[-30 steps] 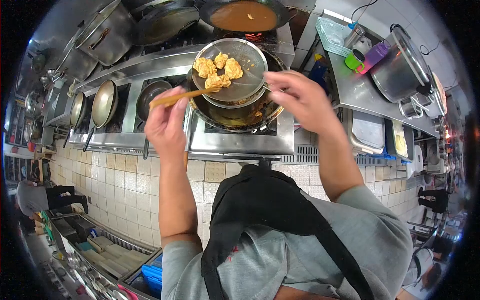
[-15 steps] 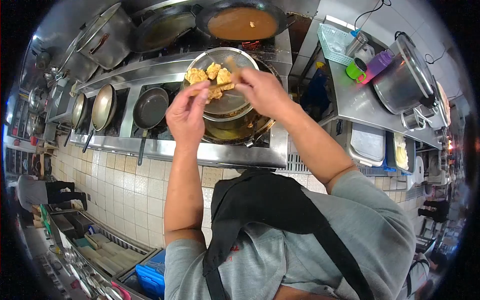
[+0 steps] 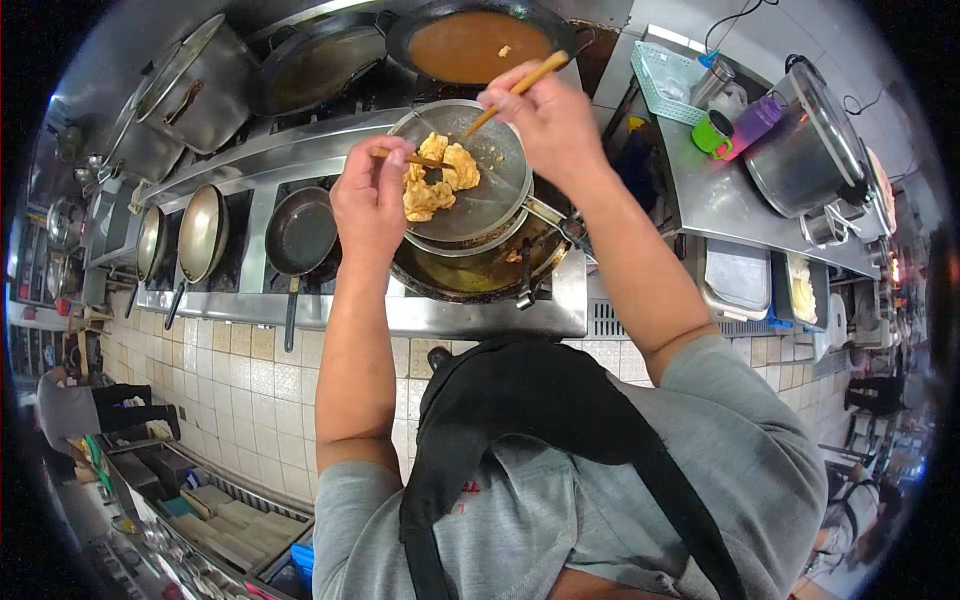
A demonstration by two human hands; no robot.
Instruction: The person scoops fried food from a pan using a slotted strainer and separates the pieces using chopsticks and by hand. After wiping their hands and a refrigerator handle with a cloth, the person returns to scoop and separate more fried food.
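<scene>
My left hand [image 3: 370,195] pinches a wooden chopstick [image 3: 422,161] whose darker end reaches over golden battered fried pieces [image 3: 460,166]. The pieces lie clumped in a round wire-mesh strainer [image 3: 490,190]. Up and to the right, my right hand [image 3: 545,120] grips another wooden chopstick [image 3: 545,68], its tip pointing down toward the strainer's far side, apart from the pieces. Below the strainer sits a wide wok [image 3: 470,272] holding yellowish oil. My left fingers partly cover the strainer's left rim.
Behind stands a wok of brown liquid [image 3: 480,48]. A dark frying pan [image 3: 301,232] and paler pans [image 3: 204,232] rest on burners at left. On the right counter are a green mug [image 3: 712,132], a purple bottle [image 3: 760,120] and a large pot [image 3: 805,150]. Another person [image 3: 70,410] stands far left.
My right hand has moved up and away from my left, its chopstick lifting off the fried pieces. The pieces have shifted within the strainer. The view has moved slightly.
</scene>
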